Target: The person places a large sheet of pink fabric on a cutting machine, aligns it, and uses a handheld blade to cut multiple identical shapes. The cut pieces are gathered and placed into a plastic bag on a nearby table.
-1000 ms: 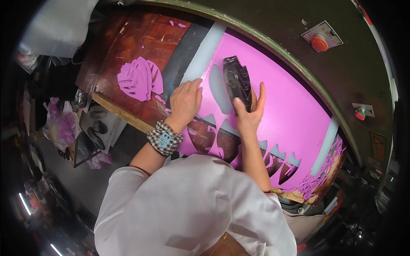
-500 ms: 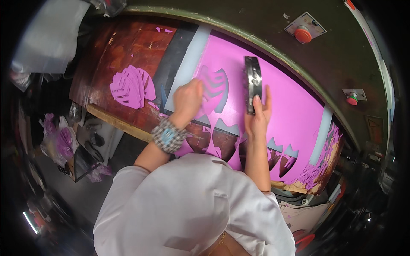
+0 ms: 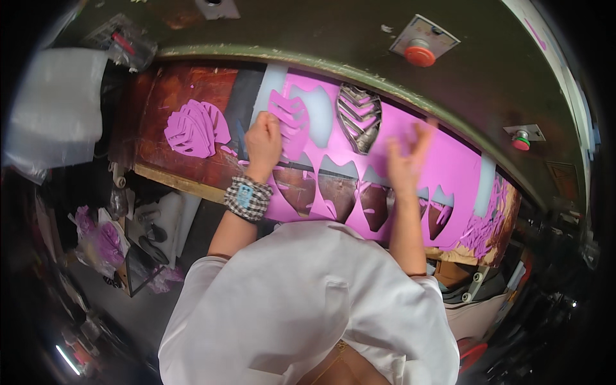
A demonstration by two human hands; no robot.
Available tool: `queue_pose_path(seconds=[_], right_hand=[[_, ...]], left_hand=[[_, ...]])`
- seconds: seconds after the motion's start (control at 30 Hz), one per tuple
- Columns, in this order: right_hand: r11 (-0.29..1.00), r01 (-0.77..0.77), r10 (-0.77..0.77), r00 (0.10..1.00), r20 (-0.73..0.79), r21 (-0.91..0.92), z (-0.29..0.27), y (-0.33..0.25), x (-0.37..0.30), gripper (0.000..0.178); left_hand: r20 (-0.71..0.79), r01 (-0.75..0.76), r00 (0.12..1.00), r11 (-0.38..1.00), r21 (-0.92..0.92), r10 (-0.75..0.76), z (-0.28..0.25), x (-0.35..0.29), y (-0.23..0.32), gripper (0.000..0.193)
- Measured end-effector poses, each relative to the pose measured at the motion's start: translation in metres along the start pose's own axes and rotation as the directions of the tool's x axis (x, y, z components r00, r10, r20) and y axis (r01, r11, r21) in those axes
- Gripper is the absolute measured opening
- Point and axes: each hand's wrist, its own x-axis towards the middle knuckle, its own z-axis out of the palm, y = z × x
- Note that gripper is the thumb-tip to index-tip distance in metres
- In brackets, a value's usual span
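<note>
My left hand (image 3: 264, 141) is closed on the edge of a pink slotted cut-out piece (image 3: 290, 124), lifted beside a matching hole in the pink sheet (image 3: 410, 154). A metal cutting die (image 3: 359, 119), pointed at the near end and with zigzag blades inside, lies flat on that sheet. To the right of the die, and apart from it, my right hand (image 3: 410, 156) is over the sheet with its fingers spread, slightly blurred, nothing in them. Off to the left, a pile of similar pink cut-outs (image 3: 191, 131) rests on the reddish-brown board (image 3: 192, 83).
Along the far side runs a dark green machine beam (image 3: 308, 32) with a red push button (image 3: 419, 53) and a smaller green-based one (image 3: 520, 140). Pink scraps (image 3: 484, 224) heap at the board's right end. Clear plastic sheeting (image 3: 54, 109) hangs at the far left.
My right hand has let go of the cutting die, now flat on the sheet, and moved right. My left hand has moved slightly left with the slotted piece, uncovering the hole.
</note>
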Motion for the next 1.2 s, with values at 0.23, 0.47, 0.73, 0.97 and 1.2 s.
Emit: queue_pose_path(seconds=[0.23,0.47,0.73,0.97,1.2], right_hand=[[0.833,-0.039,-0.325,0.773,-0.545,-0.552,-0.165,-0.021,0.050,0.090],[0.884,0.077,-0.367,0.727,-0.581,-0.461,-0.157,-0.007,0.010,0.105],[0.798,-0.191,-0.185,0.825,-0.534,-0.571,-0.218,0.063,-0.062,0.066],[0.535,-0.540,0.249,0.836,-0.489,-0.650,-0.260,0.112,-0.092,0.048],[0.514,-0.540,0.396,0.839,-0.374,-0.666,-0.298,0.072,-0.091,0.038]], left_hand=[[0.124,0.252,0.962,0.965,-0.067,-0.243,-0.056,-0.055,-0.007,0.028],[0.085,0.026,0.994,0.918,0.396,-0.065,-0.042,-0.105,-0.008,0.028],[0.063,0.046,0.995,0.932,0.359,-0.074,-0.048,-0.105,-0.004,0.027],[0.033,0.043,0.998,0.936,0.349,-0.058,-0.049,-0.112,-0.015,0.025],[0.067,0.196,0.978,0.980,0.018,-0.197,-0.069,-0.112,-0.009,0.028]])
